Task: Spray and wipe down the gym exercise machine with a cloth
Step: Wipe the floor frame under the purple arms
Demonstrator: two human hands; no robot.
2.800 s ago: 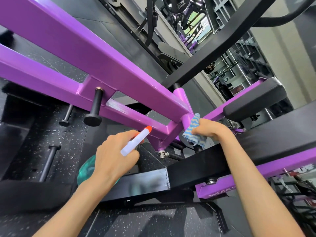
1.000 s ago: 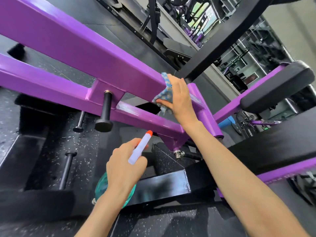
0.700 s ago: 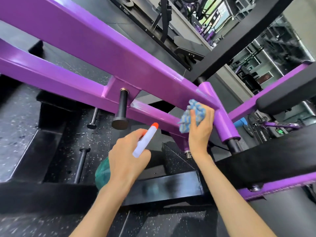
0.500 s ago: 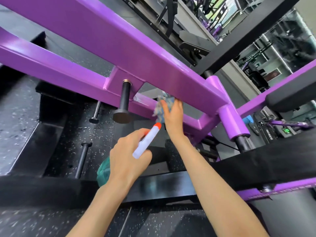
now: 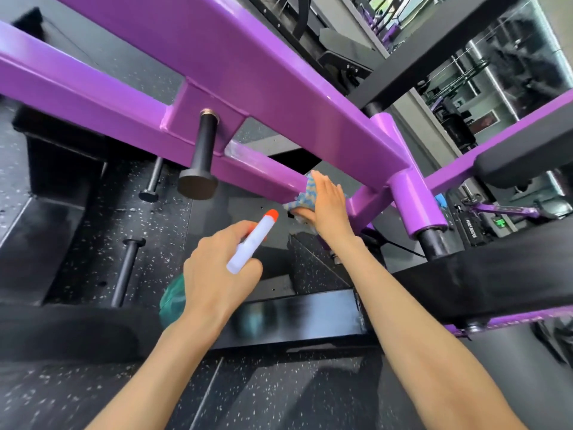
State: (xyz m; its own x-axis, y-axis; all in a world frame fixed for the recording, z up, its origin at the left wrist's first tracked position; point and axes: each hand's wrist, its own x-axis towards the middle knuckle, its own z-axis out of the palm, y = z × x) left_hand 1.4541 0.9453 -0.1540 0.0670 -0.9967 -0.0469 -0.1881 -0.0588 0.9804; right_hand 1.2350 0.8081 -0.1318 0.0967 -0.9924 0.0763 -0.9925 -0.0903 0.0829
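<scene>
Purple painted metal fills the head view: the frame of the gym machine [image 5: 248, 72] runs across the picture. Our right hand [image 5: 330, 206], fingers straight and flat, presses a blue-striped cloth [image 5: 305, 195] against the lower purple bar [image 5: 263, 172], just short of the joint where the bars meet. Our left hand [image 5: 217, 274] curls tight round a spray bottle [image 5: 252, 243]. Its white nozzle with an orange tip points up toward the cloth, and its teal body shows beside the wrist. A black peg [image 5: 201, 156] juts from the frame to the left, above the speckled rubber floor [image 5: 93, 228].
</scene>
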